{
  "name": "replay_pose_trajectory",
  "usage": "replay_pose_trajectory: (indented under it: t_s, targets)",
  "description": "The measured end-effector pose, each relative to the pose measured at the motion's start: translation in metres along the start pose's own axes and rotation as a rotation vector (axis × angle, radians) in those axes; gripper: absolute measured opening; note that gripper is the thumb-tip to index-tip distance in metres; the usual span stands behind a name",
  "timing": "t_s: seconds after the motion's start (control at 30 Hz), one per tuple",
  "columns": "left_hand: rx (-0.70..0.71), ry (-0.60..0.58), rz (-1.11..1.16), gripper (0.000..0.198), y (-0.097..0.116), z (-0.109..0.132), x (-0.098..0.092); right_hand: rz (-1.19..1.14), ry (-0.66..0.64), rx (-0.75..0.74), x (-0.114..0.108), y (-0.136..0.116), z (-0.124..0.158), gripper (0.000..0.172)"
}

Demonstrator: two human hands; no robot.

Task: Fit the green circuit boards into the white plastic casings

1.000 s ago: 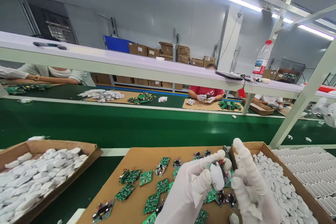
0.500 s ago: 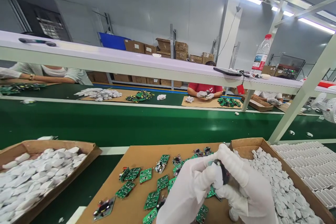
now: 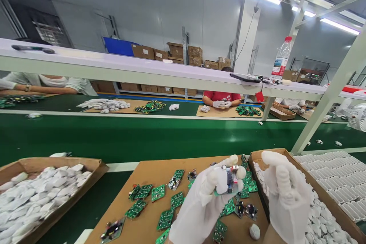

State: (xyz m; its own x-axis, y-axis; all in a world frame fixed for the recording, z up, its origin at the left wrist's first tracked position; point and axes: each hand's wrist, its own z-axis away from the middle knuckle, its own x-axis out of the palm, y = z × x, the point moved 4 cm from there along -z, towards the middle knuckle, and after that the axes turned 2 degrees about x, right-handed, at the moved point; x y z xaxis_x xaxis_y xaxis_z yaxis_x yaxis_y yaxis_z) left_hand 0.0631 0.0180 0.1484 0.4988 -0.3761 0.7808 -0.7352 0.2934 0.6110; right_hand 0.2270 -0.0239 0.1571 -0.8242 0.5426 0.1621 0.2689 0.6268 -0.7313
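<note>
the left hand (image 3: 200,202) pinches a circuit board (image 3: 232,180); the right hand (image 3: 287,194) curls loosely, empty. the board looks light, stiff, breakable: hold its edges.

Factory assembly floor: green conveyor belt (image 3: 160,137), circuit boards (image 3: 165,219), gloved co-workers (image 3: 222,97).

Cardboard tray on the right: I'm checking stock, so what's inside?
Small white pieces lie heaped there; the gloved right hand hides part, and the pieces cover whatever lies beneath.
</note>
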Motion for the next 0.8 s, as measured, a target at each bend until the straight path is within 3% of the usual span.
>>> replay_pose_trajectory:
  t_s: [0.1, 0.17, 0.33, 0.43, 0.57, 0.8]
  targets:
    - [0.01, 0.045, 0.029, 0.031, 0.002, 0.0, 0.0, -0.259, -0.198, 0.211, 0.011, 0.007, -0.012, 0.034]
    - [0.022, 0.086, 0.04, 0.032, 0.004, 0.0, 0.001, -0.35, -0.237, 0.26, 0.017, 0.005, -0.014, 0.032]
    - [0.043, 0.217, 0.058, 0.029, 0.005, 0.001, -0.001, -0.327, -0.154, 0.211, 0.022, -0.005, -0.003, 0.03]
    - [0.047, 0.227, 0.062, 0.029, 0.004, 0.002, -0.001, -0.321, -0.09, 0.219, 0.025, -0.008, 0.002, 0.03]
    - [0.044, 0.102, 0.036, 0.03, 0.002, 0.0, 0.004, -0.301, -0.178, 0.145, 0.03, -0.013, 0.004, 0.004]
    - [0.057, 0.038, -0.007, 0.02, -0.002, -0.003, 0.003, -0.1, -0.333, -0.106, 0.03, -0.028, 0.008, 0.015]
